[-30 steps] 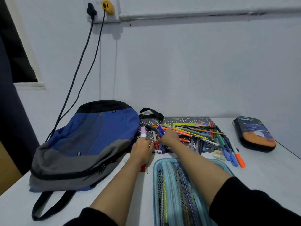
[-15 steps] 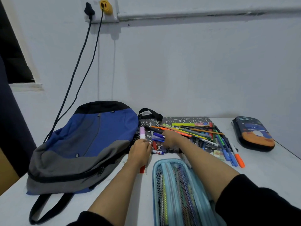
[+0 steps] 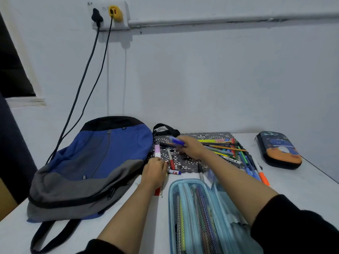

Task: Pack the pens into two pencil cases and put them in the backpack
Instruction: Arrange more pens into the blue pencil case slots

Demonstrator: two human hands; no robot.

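Note:
My right hand point(image 3: 190, 148) grips a bunch of blue and purple pens point(image 3: 177, 142), lifted just above the dark lace mat point(image 3: 189, 163). My left hand point(image 3: 155, 171) holds several markers upright, a pink-capped one point(image 3: 157, 151) sticking out on top and a red end below. An open light-blue mesh pencil case point(image 3: 200, 215) lies in front of me with pens inside. A pile of coloured pens point(image 3: 233, 153) lies on the mat to the right. A dark pencil case with an orange print point(image 3: 278, 149) rests shut at far right. The blue and grey backpack point(image 3: 88, 167) lies flat on the left.
A red marker point(image 3: 170, 159) and a black marker point(image 3: 200, 171) lie loose on the mat near the blue case. Two black cables point(image 3: 86, 77) hang from a wall socket point(image 3: 108, 14) down behind the backpack. The white table point(image 3: 300, 187) ends at the right edge.
My right hand has gathered the blue pens from the mat and lifted them up and to the right. The left hand has kept its markers and barely moved.

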